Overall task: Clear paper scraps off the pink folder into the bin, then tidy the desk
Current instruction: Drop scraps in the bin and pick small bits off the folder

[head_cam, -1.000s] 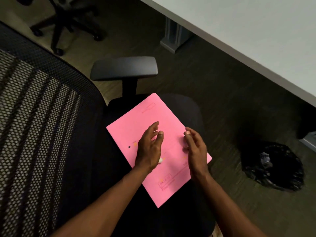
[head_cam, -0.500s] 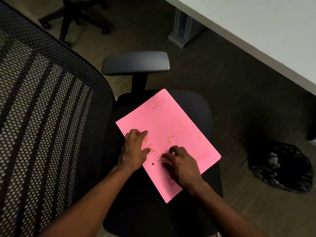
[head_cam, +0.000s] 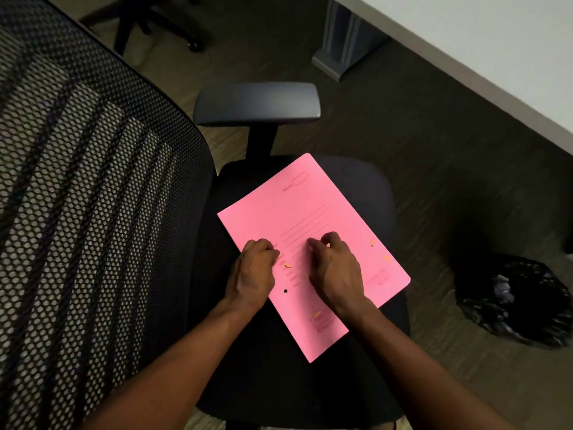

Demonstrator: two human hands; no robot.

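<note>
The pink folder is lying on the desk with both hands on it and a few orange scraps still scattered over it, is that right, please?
Not quite: the pink folder lies on the black office chair seat, not the desk, as the head view shows. Both the left hand and right hand are on it, and orange scraps remain.

Left hand [head_cam: 252, 271], right hand [head_cam: 336, 268] curled, palms-down

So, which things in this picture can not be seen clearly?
- Head view: printed text on the pink folder is too small to read.
- Scraps under the right hand and left hand are hidden; whether the curled fingers hold any is unclear.
- The bin contents are dark and blurred.
- The desk is cut off by the frame edge.
</note>
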